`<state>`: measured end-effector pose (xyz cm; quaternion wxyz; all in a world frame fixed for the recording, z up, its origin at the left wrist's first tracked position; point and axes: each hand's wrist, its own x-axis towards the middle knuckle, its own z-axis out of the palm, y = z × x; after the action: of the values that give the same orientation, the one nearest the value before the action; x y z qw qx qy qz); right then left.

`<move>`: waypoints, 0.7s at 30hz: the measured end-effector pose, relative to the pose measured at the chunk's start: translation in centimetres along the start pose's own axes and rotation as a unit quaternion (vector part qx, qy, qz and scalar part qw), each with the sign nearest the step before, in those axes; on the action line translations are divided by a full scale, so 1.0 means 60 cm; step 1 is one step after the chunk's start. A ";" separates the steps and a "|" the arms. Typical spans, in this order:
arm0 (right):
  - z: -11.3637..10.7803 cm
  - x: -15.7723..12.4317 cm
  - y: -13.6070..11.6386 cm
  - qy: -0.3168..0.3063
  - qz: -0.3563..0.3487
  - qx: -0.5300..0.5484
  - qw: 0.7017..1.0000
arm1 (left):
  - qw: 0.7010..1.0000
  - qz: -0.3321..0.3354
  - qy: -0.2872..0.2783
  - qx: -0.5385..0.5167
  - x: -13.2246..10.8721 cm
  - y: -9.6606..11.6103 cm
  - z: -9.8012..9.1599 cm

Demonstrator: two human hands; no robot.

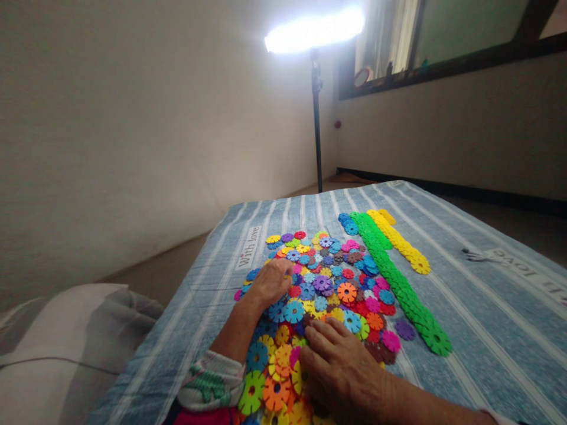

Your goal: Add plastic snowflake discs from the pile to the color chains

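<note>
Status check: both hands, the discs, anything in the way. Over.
Left hand and right hand over mixed discs, grip unclear. Green disc row and yellow disc row off to the right. Hands hide some discs beneath.

The one camera is on the person's head, up above and behind the fingers [326,332]. It looks forward and down. The right hand [345,366] is close to it, and the left hand [269,284] is a bit farther out. Past the fingers it sees the striped cloth [491,307] to its far edge, then the bright lamp [315,32] and, off to the right, the window [469,35].
</note>
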<state>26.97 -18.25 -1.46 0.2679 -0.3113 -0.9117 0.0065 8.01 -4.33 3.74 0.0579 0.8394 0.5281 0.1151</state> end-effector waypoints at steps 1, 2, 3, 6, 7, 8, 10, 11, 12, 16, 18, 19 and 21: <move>0.000 0.000 0.000 -0.001 -0.002 0.000 1.000 | 1.000 -0.005 -0.001 0.003 0.000 0.004 -0.004; 0.001 -0.001 0.001 -0.001 -0.004 0.000 1.000 | 1.000 -0.010 -0.002 0.005 0.000 0.008 -0.007; 0.002 -0.001 0.002 -0.001 -0.005 0.000 1.000 | 1.000 -0.015 -0.002 0.006 -0.001 0.012 -0.010; 0.005 -0.001 0.003 0.005 -0.008 -0.005 1.000 | 0.999 -0.035 0.005 0.014 -0.002 0.020 -0.017; 0.006 -0.001 0.003 0.008 -0.009 -0.007 1.000 | 0.999 -0.040 0.009 0.017 -0.002 0.023 -0.017; 0.007 -0.001 0.003 0.010 -0.009 -0.008 1.000 | 0.999 -0.043 0.014 0.019 -0.002 0.025 -0.018; 0.007 -0.001 0.003 0.009 -0.008 -0.006 1.000 | 0.999 -0.042 0.030 0.015 -0.002 0.029 -0.015; 0.007 -0.001 0.002 0.009 -0.008 -0.004 1.000 | 0.998 -0.037 0.040 0.007 -0.002 0.031 -0.014; 0.006 0.000 0.002 0.012 -0.010 -0.004 1.000 | 0.998 -0.030 0.050 -0.005 -0.001 0.034 -0.011; 0.003 0.001 -0.002 0.025 -0.013 -0.021 0.999 | 0.996 0.000 0.067 -0.055 -0.003 0.054 -0.006; 0.003 0.001 -0.002 0.011 -0.008 -0.024 1.000 | 0.995 0.006 0.061 -0.073 -0.005 0.067 -0.007; 0.004 0.001 -0.002 0.001 -0.006 -0.023 1.000 | 0.995 0.008 0.059 -0.080 -0.004 0.072 -0.007; 0.006 0.002 -0.001 -0.013 -0.003 -0.023 1.000 | 0.994 0.015 0.057 -0.091 0.000 0.082 -0.007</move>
<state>26.69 -18.19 -1.69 0.2487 -0.3143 -0.9161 -0.0108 12.21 -6.50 5.22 0.1016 0.8307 0.5051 0.2110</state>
